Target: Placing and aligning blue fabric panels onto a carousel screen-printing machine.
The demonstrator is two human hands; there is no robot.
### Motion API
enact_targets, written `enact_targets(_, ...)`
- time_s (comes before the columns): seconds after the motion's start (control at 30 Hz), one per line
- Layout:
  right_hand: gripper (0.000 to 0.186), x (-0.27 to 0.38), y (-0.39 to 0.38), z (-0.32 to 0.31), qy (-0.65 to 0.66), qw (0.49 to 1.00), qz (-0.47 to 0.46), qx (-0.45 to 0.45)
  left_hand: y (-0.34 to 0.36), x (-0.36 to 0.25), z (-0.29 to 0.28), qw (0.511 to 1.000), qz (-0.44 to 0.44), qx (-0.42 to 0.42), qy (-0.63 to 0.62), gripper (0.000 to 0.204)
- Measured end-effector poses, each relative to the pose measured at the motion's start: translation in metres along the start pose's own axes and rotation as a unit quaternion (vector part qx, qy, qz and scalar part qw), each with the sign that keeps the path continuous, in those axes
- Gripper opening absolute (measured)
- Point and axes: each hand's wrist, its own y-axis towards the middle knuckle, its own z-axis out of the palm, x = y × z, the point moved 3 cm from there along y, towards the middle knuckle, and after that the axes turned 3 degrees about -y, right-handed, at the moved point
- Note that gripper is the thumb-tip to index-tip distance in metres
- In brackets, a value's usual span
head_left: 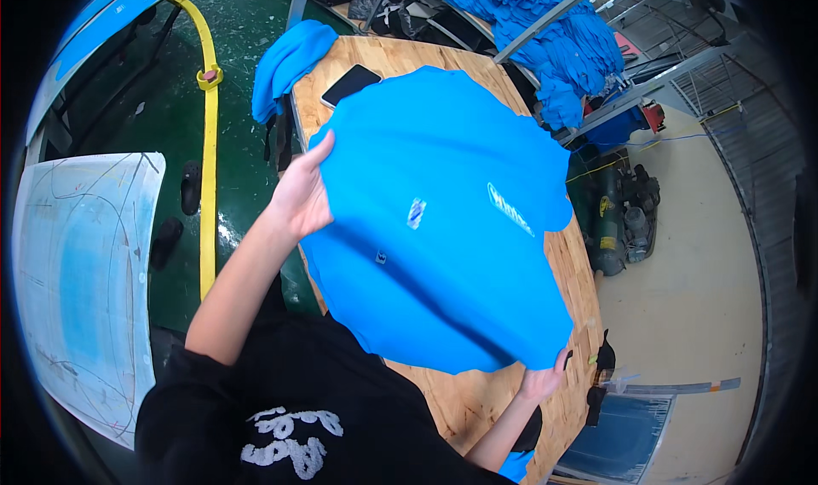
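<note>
A bright blue fabric piece (434,144) with scalloped edges and small printed patches is stretched over a wooden table (460,408). My left hand (302,182) is closed on its left edge, thumb on top. My right hand (541,374) grips the lower right corner of the same fabric, near the front of the table. A black phone (349,84) lies at the back left of the table, just beyond the fabric. Another bunched blue cloth (285,63) hangs over the table's back left corner.
A large heap of blue fabric (558,25) fills a rack behind. A yellow strap or rail (207,195) runs along the left, beside pale boards (85,289) and a green floor. At right stand a dark green cylinder (609,221), metal frames and a blue-grey panel (622,434).
</note>
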Motion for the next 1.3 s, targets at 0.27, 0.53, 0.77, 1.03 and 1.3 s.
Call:
enact_targets(0.27, 0.059, -0.026, -0.046, -0.047, -0.437, 0.863, 0.029, -0.251, -0.081, -0.007, -0.046, 0.814, 0.153, -0.44, 0.348, 0.061)
enact_targets(0.53, 0.051, -0.076, 0.021, 0.044, -0.796, 0.47, -0.333, -0.185, -0.113, 0.043, 0.148, 0.734, 0.293, 0.218, 0.573, 0.031)
enact_targets(0.77, 0.047, -0.25, 0.091, 0.125, -0.78, 0.586, -0.15, 0.162, -0.127, 0.068, 0.194, 0.66, 0.479, 0.306, 0.492, 0.01)
enact_targets(1.03, 0.035, -0.35, 0.103, 0.113, -0.748, 0.52, 0.002, 0.412, -0.138, 0.074, 0.196, 0.48, 0.617, 0.23, 0.58, 0.022)
enact_targets(1.3, 0.02, -0.351, 0.115, 0.073, -0.696, 0.617, 0.004, 0.368, -0.142, 0.08, 0.193, 0.416, 0.66, 0.18, 0.599, 0.02)
